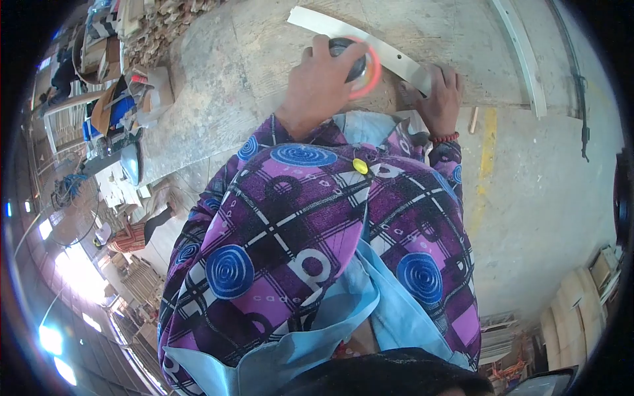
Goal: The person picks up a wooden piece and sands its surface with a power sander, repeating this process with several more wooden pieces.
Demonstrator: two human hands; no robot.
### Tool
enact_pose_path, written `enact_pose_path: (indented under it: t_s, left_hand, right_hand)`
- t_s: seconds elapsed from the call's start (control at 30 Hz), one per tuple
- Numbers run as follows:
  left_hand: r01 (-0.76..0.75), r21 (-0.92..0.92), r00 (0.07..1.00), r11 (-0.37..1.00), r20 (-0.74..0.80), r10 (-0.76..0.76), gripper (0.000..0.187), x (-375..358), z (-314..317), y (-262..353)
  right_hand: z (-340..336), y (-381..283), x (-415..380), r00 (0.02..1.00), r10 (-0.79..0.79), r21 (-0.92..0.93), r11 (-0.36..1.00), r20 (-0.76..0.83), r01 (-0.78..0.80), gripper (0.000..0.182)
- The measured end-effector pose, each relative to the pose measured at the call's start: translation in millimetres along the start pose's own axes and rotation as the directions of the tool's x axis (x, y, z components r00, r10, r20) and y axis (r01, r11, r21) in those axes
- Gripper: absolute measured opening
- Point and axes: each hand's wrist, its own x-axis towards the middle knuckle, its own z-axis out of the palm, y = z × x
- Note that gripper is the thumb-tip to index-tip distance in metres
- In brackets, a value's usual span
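Note:
My left hand [320, 82] grips a dark hand-held power tool [353, 63] whose orange disc is blurred. The disc sits against a long white curved strip [373, 43] lying on a rough wooden worktop [251, 72]. My right hand [439, 99], with a red bead bracelet at the wrist, lies flat on the strip's near end and holds it down just right of the tool. My purple patterned top and light blue apron fill the lower middle of the view.
Another white strip [522, 53] lies along the worktop's right side. Wood scraps [158, 26] and boxes crowd the far left. A person in striped clothes [132, 234] is by a fan [72, 204]. The concrete floor has a yellow line [487, 148]. Wooden frames [581, 303] lean at the lower right.

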Motion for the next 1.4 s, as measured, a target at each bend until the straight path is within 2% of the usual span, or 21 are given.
enact_pose_path:
  t_s: [0.07, 0.17, 0.43, 0.57, 0.63, 0.73, 0.9, 1.0, 1.07, 1.2, 1.27, 1.4]
  left_hand:
    - [0.000, 0.016, 1.000, 1.000, 0.019, 0.000, 0.061, 1, -2, 1]
    - [-0.066, 0.037, 0.997, 0.997, 0.035, 0.065, 0.060, 1, 2, 6]
    - [-0.266, -0.015, 0.955, 0.964, 0.130, 0.266, 0.059, 11, 10, 38]
    - [-0.296, -0.076, 0.947, 0.952, 0.110, 0.303, 0.052, 16, 14, 49]
    - [-0.300, -0.072, 0.950, 0.951, 0.071, 0.305, 0.050, 19, 16, 48]
    - [-0.195, -0.045, 0.980, 0.980, 0.030, 0.197, 0.051, 23, 10, 31]
    - [0.056, 0.094, 0.990, 0.994, -0.131, -0.044, 0.056, 41, -3, -49]
    - [0.137, 0.213, 0.969, 0.967, -0.229, -0.087, 0.056, 50, -21, -83]
    - [0.132, 0.193, 0.968, 0.972, -0.237, -0.085, 0.056, 54, -23, -85]
    - [0.103, 0.150, 0.971, 0.983, -0.227, -0.067, 0.058, 60, -9, -61]
    - [0.010, 0.087, 0.971, 0.996, -0.239, 0.011, 0.059, 62, -8, -38]
    - [-0.044, 0.057, 0.978, 0.997, -0.200, 0.055, 0.061, 67, 0, -28]
  right_hand:
    - [-11, 4, -10, 0.997, 0.012, -0.020, 1.000, -0.075, -0.013, 0.055]
    - [-19, 25, -30, 0.994, 0.021, 0.046, 0.999, -0.103, -0.016, 0.057]
    - [-18, 34, -31, 0.994, 0.036, 0.099, 0.995, -0.104, -0.026, 0.057]
    - [-20, 33, -30, 0.993, 0.045, 0.121, 0.992, -0.108, -0.032, 0.055]
    - [-21, 35, -30, 0.994, 0.028, 0.113, 0.993, -0.106, -0.016, 0.055]
    - [-21, 34, -30, 0.994, 0.023, 0.102, 0.995, -0.108, -0.012, 0.055]
    - [-25, 30, -29, 0.995, 0.030, 0.069, 0.997, -0.091, -0.024, 0.057]
    - [-26, 23, -24, 0.996, 0.027, 0.030, 0.999, -0.085, -0.025, 0.058]
    - [-24, 8, -20, 0.993, 0.033, -0.015, 0.999, -0.112, -0.035, 0.057]
    - [-8, -15, 0, 0.999, -0.001, -0.061, 0.998, -0.035, -0.001, 0.055]
    - [3, -19, 4, 1.000, -0.008, -0.085, 0.996, 0.001, 0.008, 0.055]
    - [7, -19, 6, 0.999, -0.001, -0.024, 1.000, -0.049, -0.001, 0.051]
